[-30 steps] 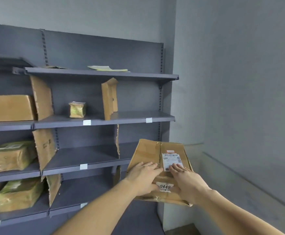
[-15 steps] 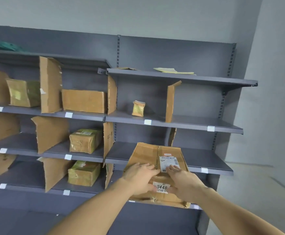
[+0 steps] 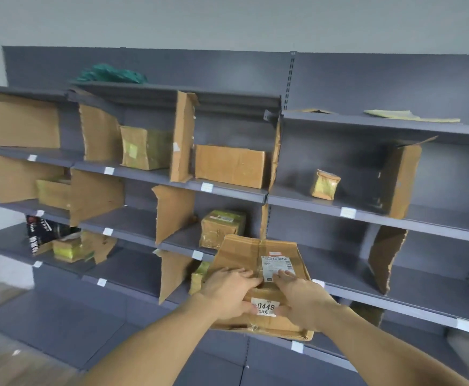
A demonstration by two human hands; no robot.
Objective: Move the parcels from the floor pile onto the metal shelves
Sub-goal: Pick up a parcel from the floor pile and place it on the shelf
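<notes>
— Grey metal shelves (image 3: pixel 236 190) are filling most of the view now, split into bays by torn brown cardboard dividers (image 3: pixel 181 137). What is changing?

— Mostly the view. Compared with a second ago, when only the right-hand bays beside the wall corner were showing, the head is swinging left, so the whole run of shelving is coming into sight, with a green bundle (image 3: pixel 110 75) lying on the top shelf and several taped parcels sitting in the bays. The flat brown cardboard parcel with the white shipping label and the 0448 sticker (image 3: pixel 258 260) is keeping its place between the hands.

— And what is that telling us about the task?

— My guess is that the person is scanning for a free bay; the parcel is being carried in the air in front of the lower shelves, not yet resting on any of them. Plenty of bare shelf is showing on the right half.

— How are the hands sitting?

— Both forearms are reaching forward from the bottom of the frame. The left hand (image 3: pixel 227 293) is lying on the parcel's top face, fingers spread nearly straight towards the label, thumb lying by the near edge beside the sticker. The right hand (image 3: pixel 303 299) is mirroring it, fingertips touching the white label, thumb pointing at the sticker. Whether the thumbs are hooking under the edge, I cannot tell; the parcel is tilting slightly, far edge up
</notes>
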